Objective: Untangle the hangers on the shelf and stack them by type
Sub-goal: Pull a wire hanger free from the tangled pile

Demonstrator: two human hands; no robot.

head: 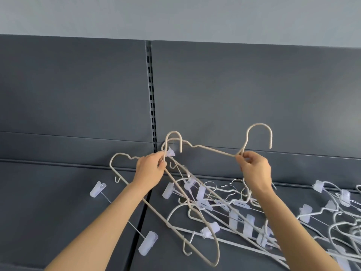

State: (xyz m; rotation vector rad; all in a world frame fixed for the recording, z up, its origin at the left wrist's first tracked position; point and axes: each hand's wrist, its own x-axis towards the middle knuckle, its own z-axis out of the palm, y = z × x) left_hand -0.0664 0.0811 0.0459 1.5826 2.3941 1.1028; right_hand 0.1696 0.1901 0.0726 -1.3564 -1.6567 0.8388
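While lifted above the shelf, seen locked together: two cream wire hangers. Gripped the neck of the left hanger in the curled left hand, hook upward, frame slanting down to the pile on the shelf. Pinched the neck of the right hanger between thumb and fingers of the right hand, hook upward too, one shoulder stretching across to the left hook. Looked snagged at that crossing, with a clear clip crowding the same spot. Judged to be the untangling step, on an early pair, with no sorted stacks in view. Left plenty to do: plain and clipped hangers heaped on the right of the shelf, a lone clip hanger lying well apart on the left. Called next for easing the right hanger's shoulder sideways out of the hook, not yanking, to avoid dragging the pile along.
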